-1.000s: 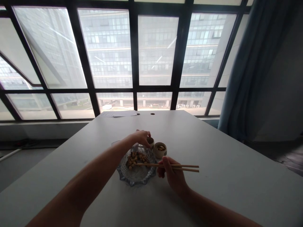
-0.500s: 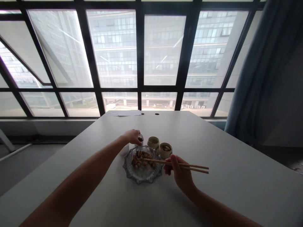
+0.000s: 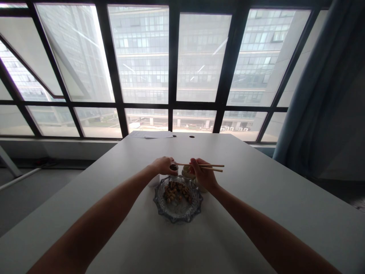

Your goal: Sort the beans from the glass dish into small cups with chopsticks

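My left hand [image 3: 164, 166] is wrapped round a small white cup [image 3: 174, 172] with dark bits inside, behind the glass bowl. In my right hand [image 3: 203, 174] is a pair of wooden chopsticks [image 3: 212, 166], held nearly level. Their tips reach over the cup at my left fingers; whether they pinch anything is too small to tell. The scalloped glass bowl [image 3: 177, 217] holds a heap of mixed nuts or beans [image 3: 176, 190] toward its far side. A pale green cup [image 3: 187, 173] stands beside the white cup, partly behind my right hand. Another cup [image 3: 202, 187] is mostly hidden under that hand.
A white container [image 3: 154, 181] sits left of the bowl, partly behind my left wrist. Papers [image 3: 151, 134] lie at the far end of the white table [image 3: 137, 232], near two round holes. Windows rise beyond, and a blue curtain [image 3: 308, 99] hangs at the right.
My right hand has carried the chopsticks from over the glass bowl up and away to the cup in my left hand. My left hand keeps its hold. The view has shifted slightly.
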`<control>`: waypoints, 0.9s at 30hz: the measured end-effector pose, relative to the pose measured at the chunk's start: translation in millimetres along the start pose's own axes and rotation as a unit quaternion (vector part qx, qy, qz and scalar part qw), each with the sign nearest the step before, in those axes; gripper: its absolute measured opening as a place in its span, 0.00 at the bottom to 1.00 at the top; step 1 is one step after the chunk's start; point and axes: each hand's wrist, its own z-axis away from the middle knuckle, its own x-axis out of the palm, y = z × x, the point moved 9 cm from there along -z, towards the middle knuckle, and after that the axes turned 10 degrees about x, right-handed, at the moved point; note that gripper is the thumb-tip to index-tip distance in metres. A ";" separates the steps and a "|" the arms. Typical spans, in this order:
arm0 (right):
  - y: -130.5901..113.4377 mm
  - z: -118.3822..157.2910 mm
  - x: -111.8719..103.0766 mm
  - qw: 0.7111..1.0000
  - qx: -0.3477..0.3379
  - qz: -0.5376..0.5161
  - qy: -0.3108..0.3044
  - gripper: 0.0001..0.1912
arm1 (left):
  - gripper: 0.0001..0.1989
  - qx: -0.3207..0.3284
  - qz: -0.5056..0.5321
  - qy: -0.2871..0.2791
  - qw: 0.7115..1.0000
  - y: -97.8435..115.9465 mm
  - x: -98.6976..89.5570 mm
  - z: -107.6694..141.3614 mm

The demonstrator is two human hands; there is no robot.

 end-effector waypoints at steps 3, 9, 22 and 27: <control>-17.3 6.5 -11.8 1.000 0.004 0.019 -0.017 0.26 | 0.33 -0.009 0.000 -0.004 1.000 -6.4 4.5 -0.1; -65.9 41.4 -12.6 0.963 -0.007 0.207 -0.174 0.31 | 0.40 -0.010 -0.003 0.031 0.999 -17.8 -1.0 10.8; -41.8 43.2 23.4 0.963 -0.031 0.208 -0.169 0.28 | 0.32 -0.074 0.086 0.306 0.945 -69.7 -9.2 109.9; -48.8 44.2 7.3 0.978 -0.023 0.150 -0.147 0.28 | 0.33 -0.092 0.160 0.304 0.935 -78.8 17.2 114.6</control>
